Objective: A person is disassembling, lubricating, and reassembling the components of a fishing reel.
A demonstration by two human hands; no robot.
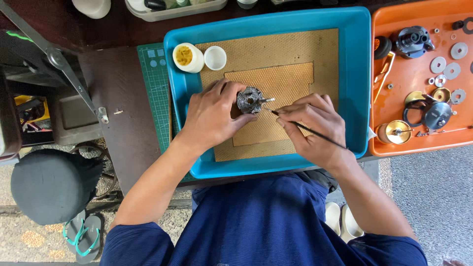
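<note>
1. Your left hand (213,116) curls around a small round metal part (250,100), dull grey and rough-looking, with a thin shaft poking out toward your right; the fingers close on its left and lower side and hold it just above the mat.
2. Your right hand (311,124) pinches a thin dark brush (305,129) like a pen, its tip just beside the part's shaft and its handle slanting back over your wrist.
3. Under both hands lies a tan, dimpled mat (276,79), with a smaller piece of the same texture on top, lining a glossy blue plastic tray (266,24).
4. In the tray's far left corner stands a white jar (187,57) of yellow grease, and its white round cap (215,57) lies just beside it.
5. A green cutting mat (156,83) with a printed grid sits under the tray's left edge on the dark desk (118,83).
6. To your right, an orange tray (419,79) holds flat steel washers (452,70), brass-coloured round parts (398,131) and a black housing (413,40).
</note>
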